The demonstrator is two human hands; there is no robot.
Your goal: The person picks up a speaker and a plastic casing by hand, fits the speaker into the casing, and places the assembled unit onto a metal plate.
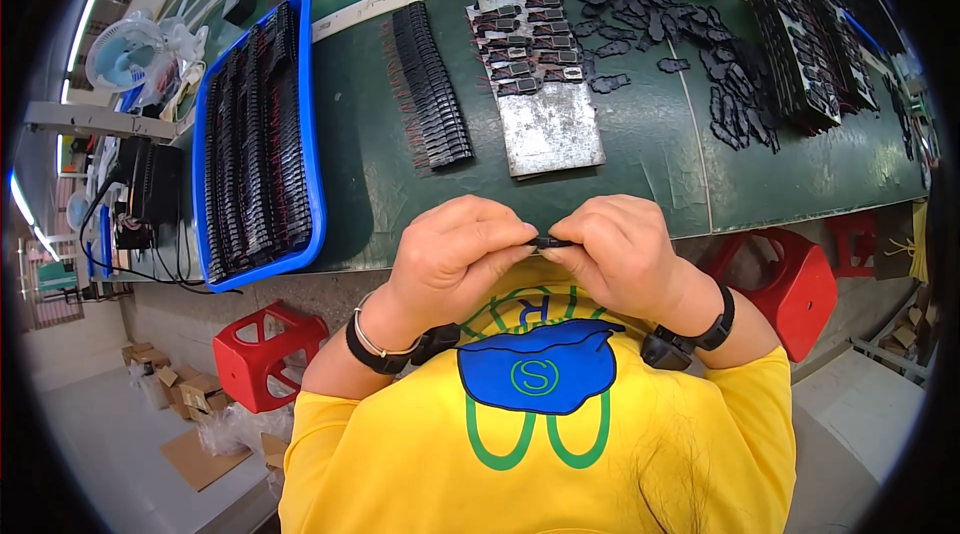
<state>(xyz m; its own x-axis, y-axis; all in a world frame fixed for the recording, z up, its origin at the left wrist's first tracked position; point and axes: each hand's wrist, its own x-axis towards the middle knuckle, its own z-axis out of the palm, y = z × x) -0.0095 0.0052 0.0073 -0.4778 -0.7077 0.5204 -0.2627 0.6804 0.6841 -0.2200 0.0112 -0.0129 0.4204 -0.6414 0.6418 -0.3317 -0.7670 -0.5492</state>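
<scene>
A small black plastic piece [546, 242] is held just off the table's near edge, in front of my chest. My left hand [452, 252] pinches its left end between thumb and fingers. The right end sits in a like pinch of my right hand [625, 252]. Fingertips cover most of the piece, so its exact kind is hidden. Beyond my hands lies a silvery metal plate [555, 139], its far half bearing two columns of small black units with red wires. Left of it runs a close-packed row of black pieces [432, 84] with thin reddish wires.
A blue tray [319, 209] at the left holds packed rows of black units. Loose flat black parts [650, 9] are heaped at the far right, near stacked black units [795, 64]. Red stools [255, 359] stand below the green table [640, 179]; a fan [125, 52] is far left.
</scene>
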